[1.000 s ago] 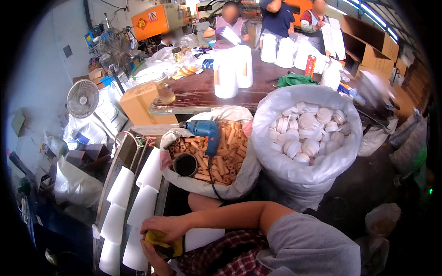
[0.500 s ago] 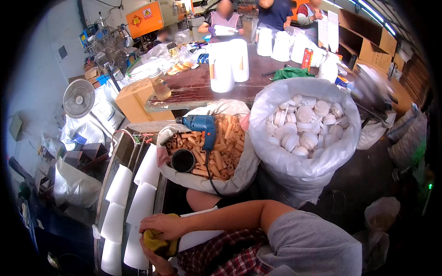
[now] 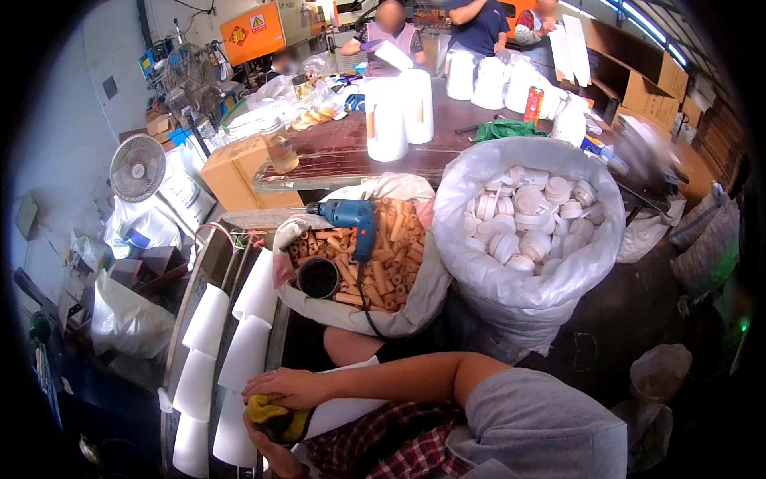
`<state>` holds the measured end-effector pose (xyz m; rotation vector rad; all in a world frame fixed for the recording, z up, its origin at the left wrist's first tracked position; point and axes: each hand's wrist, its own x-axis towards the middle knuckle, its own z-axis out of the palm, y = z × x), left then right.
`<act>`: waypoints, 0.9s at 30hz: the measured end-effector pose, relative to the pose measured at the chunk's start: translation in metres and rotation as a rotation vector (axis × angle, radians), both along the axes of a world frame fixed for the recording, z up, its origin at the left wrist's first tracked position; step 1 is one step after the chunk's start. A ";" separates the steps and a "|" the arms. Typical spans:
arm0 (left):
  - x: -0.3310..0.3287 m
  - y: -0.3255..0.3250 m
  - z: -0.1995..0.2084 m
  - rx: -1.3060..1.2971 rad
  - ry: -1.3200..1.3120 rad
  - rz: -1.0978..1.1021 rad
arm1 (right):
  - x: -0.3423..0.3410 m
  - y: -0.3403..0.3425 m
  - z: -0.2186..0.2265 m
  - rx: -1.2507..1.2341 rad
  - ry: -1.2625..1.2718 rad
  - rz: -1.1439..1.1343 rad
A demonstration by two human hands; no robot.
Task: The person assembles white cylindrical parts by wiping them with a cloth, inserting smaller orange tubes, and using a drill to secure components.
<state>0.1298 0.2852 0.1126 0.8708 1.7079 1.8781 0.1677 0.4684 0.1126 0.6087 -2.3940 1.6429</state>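
My right hand (image 3: 294, 389) is closed over a yellow and dark cloth (image 3: 271, 417), pressing it from above. Lower down, my left hand (image 3: 279, 458) curls around the cloth's other side; part of its fingers is hidden. The cloth is wrapped about the left end of a white tapered plastic tube (image 3: 343, 412), which lies across my lap, partly covered by my right forearm. Close to my hands on the left, white tapered pieces (image 3: 242, 351) lie end to end in two rows on a long rack (image 3: 177, 363).
Ahead, a sack (image 3: 407, 323) holds orange-brown tubes, a blue power drill (image 3: 351, 217) and a dark cup (image 3: 317, 279). Right of it stands a plastic-lined bag (image 3: 519, 299) of white round caps. Beyond are a dark red table (image 3: 327, 166), white cylinders (image 3: 386, 128), a fan (image 3: 137, 168) and several people.
My hands and the cloth have shifted only slightly around the tube's end. Across the table, a person has tilted a white piece.
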 end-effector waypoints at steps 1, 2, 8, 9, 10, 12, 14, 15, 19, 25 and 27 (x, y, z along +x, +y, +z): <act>0.000 0.000 0.001 0.000 -0.024 0.017 | 0.002 0.002 0.003 -0.030 -0.017 0.032; 0.001 -0.001 0.002 0.000 -0.050 0.039 | 0.008 -0.001 0.009 0.046 -0.005 -0.039; 0.002 0.006 0.009 -0.108 0.056 0.082 | 0.021 -0.012 0.027 0.086 -0.086 -0.179; 0.004 0.006 0.015 -0.097 0.035 0.069 | 0.012 -0.009 0.016 -0.001 -0.110 -0.132; 0.006 0.007 0.019 -0.085 0.013 0.055 | 0.006 -0.005 0.005 -0.088 -0.133 -0.085; 0.003 0.005 0.016 -0.126 0.073 0.048 | 0.004 0.000 0.001 -0.057 -0.101 -0.056; 0.004 0.004 0.018 -0.153 0.068 0.072 | 0.009 -0.001 0.007 0.034 -0.092 -0.104; 0.009 0.006 0.020 -0.160 0.024 0.098 | 0.019 -0.005 0.018 0.109 -0.108 -0.166; 0.020 0.013 0.036 -0.200 0.009 0.146 | 0.026 -0.011 0.029 0.103 -0.136 -0.240; 0.020 0.012 0.042 -0.171 -0.016 0.043 | 0.012 -0.001 0.005 -0.039 -0.178 -0.109; 0.021 0.006 0.040 -0.200 0.043 0.025 | 0.017 0.004 0.018 -0.006 -0.203 -0.033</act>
